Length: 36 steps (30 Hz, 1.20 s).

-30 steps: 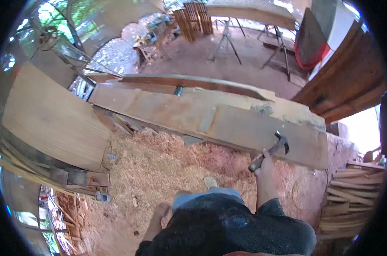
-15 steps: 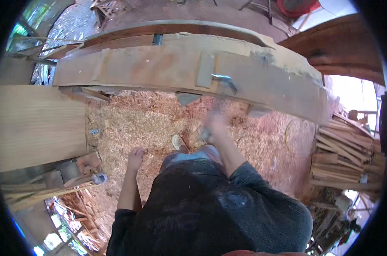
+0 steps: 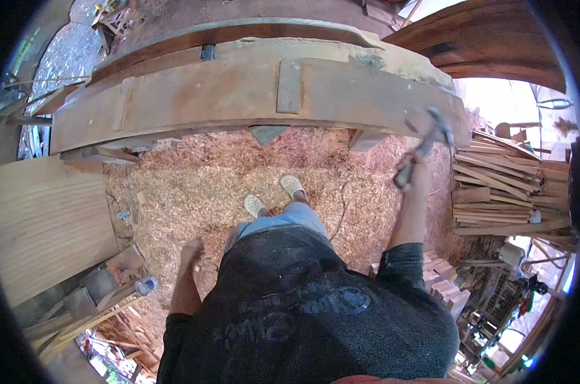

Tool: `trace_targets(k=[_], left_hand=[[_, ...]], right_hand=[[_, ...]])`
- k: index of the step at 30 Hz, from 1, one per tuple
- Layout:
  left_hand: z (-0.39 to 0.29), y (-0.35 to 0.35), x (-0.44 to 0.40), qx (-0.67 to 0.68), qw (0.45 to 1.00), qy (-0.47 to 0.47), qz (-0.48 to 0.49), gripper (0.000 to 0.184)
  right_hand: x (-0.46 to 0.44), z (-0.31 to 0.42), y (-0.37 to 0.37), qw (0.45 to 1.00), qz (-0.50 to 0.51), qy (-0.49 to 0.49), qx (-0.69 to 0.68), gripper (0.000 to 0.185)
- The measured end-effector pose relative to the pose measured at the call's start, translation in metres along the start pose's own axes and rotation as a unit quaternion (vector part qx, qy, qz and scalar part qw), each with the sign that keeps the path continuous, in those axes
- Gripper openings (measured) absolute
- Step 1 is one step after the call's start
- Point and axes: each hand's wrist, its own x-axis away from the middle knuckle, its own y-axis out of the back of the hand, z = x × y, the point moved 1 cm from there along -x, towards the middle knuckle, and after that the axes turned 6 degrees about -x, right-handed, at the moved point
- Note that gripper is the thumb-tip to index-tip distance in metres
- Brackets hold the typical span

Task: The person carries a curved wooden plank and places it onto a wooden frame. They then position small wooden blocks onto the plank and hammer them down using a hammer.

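My right hand (image 3: 413, 168) is wrapped round the handle of a claw hammer (image 3: 436, 131), out to the right of my body. The hammer's metal head is slightly blurred and shows over the right end of the long wooden workbench (image 3: 207, 96). On the left, my left hand (image 3: 192, 253) hangs beside my hip above the shavings, its fingers curled in; whether anything is inside them is hidden. A flat grey strip (image 3: 289, 86) lies across the middle of the bench top.
Wood shavings (image 3: 188, 192) cover the ground round my feet. A wide wooden panel (image 3: 47, 224) stands at the left, near a clear container (image 3: 146, 285). Stacked wood strips (image 3: 494, 185) lie at the right, with small wood blocks (image 3: 445, 281) nearer my body.
The hammer and my right hand swung down and inward, then out to the right. The view has tilted downward, and both shoes now show. My left hand still hangs at my side.
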Motion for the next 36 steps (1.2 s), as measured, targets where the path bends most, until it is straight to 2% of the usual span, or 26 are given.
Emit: trace_targets(k=[1,3,4,5,6,8,9,10,11,12,13,15,16,19,21,23,25,26,27,28,29,30,31,32,35,36], left_hand=[[-0.02,-0.002,0.017,-0.009,0.998,-0.011,-0.069,0.027],[-0.042,-0.005,0.032,0.096,0.99,-0.049,-0.093,0.022],[-0.034,-0.001,0.029,0.095,0.992,-0.037,-0.069,0.02],[-0.026,-0.001,0.026,0.095,0.994,-0.025,-0.045,0.018],[-0.009,-0.001,0.017,0.095,0.995,-0.012,-0.02,0.016],[0.059,-0.016,-0.006,-0.058,0.997,-0.057,-0.01,0.021],[0.078,-0.019,-0.006,-0.138,0.987,-0.079,-0.001,0.024],[0.082,-0.024,0.008,-0.329,0.935,-0.126,0.04,0.025],[0.079,-0.041,0.011,-0.503,0.842,-0.178,0.077,0.027],[0.087,-0.057,0.026,-0.366,0.921,-0.131,0.004,0.027],[0.069,-0.067,0.031,-0.408,0.908,0.094,0.019,0.028],[0.096,-0.059,0.006,-0.377,0.914,-0.146,0.006,0.03],[0.085,-0.06,0.011,-0.345,0.928,-0.14,0.014,0.031],[0.023,-0.061,0.026,-0.159,0.986,-0.04,0.015,0.032],[-0.005,-0.06,0.033,-0.079,0.995,0.051,-0.014,0.034],[-0.036,-0.06,0.048,-0.098,0.992,0.073,-0.005,0.031],[-0.043,-0.054,0.045,-0.131,0.989,0.064,0.009,0.036],[-0.036,-0.06,0.053,-0.073,0.994,0.071,-0.037,0.037],[-0.027,-0.059,0.048,-0.069,0.995,0.069,-0.025,0.037],[-0.011,-0.063,0.035,-0.064,0.996,0.065,-0.013,0.037],[0.001,-0.068,0.029,-0.058,0.996,0.062,0.001,0.037],[-0.011,-0.075,0.041,-0.098,0.992,0.079,0.017,0.038],[-0.006,-0.081,0.046,-0.108,0.993,0.047,0.028,0.037],[0.002,-0.084,0.045,-0.12,0.992,0.011,0.04,0.037],[0.029,-0.092,0.028,-0.145,0.98,-0.128,0.036,0.036],[0.026,-0.095,0.029,-0.159,0.981,-0.102,0.033,0.036]], right_hand=[[-0.006,0.019,0.003,0.998,-0.017,0.046,-0.046,0.011],[-0.042,0.032,0.015,0.985,0.005,0.091,-0.15,0.011],[-0.045,0.032,0.001,0.973,0.012,0.11,-0.201,0.012],[-0.046,0.0,-0.015,0.985,-0.019,0.097,-0.144,0.01],[-0.012,-0.055,-0.059,0.998,-0.03,0.051,0.003,0.008],[0.079,-0.146,-0.143,0.945,0.022,-0.067,0.319,0.007],[0.112,-0.165,-0.172,0.918,0.064,-0.115,0.373,0.007],[0.113,-0.18,-0.165,0.947,0.17,-0.221,0.161,0.005],[0.098,-0.178,-0.159,0.94,0.207,-0.208,0.175,0.005],[0.095,-0.147,-0.176,0.934,0.236,-0.192,0.187,0.005],[0.093,-0.124,-0.177,0.927,0.262,-0.177,0.201,0.006],[0.067,-0.111,-0.162,0.954,0.206,-0.178,0.121,0.007],[0.053,-0.095,-0.15,0.968,0.177,-0.147,0.096,0.008],[0.03,-0.019,-0.097,0.996,0.042,-0.074,0.04,0.011],[0.03,0.035,-0.064,1.0,-0.029,-0.001,0.001,0.012],[-0.015,0.072,0.002,0.988,-0.082,0.129,-0.024,0.014],[-0.023,0.073,-0.002,0.977,-0.102,0.155,-0.109,0.016],[-0.026,0.074,-0.003,0.968,-0.112,0.168,-0.151,0.017],[-0.024,0.045,-0.017,0.977,-0.114,0.138,-0.112,0.016],[-0.008,-0.022,-0.048,0.995,-0.081,0.056,0.016,0.015],[0.02,-0.091,-0.083,0.987,-0.027,-0.044,0.153,0.014],[0.054,-0.145,-0.112,0.96,0.044,-0.149,0.231,0.013],[0.085,-0.177,-0.134,0.936,0.118,-0.253,0.216,0.012],[0.126,-0.169,-0.169,0.929,0.153,-0.321,0.107,0.011],[0.119,-0.156,-0.183,0.909,0.234,-0.317,0.137,0.01],[0.117,-0.152,-0.186,0.91,0.245,-0.297,0.156,0.01]])
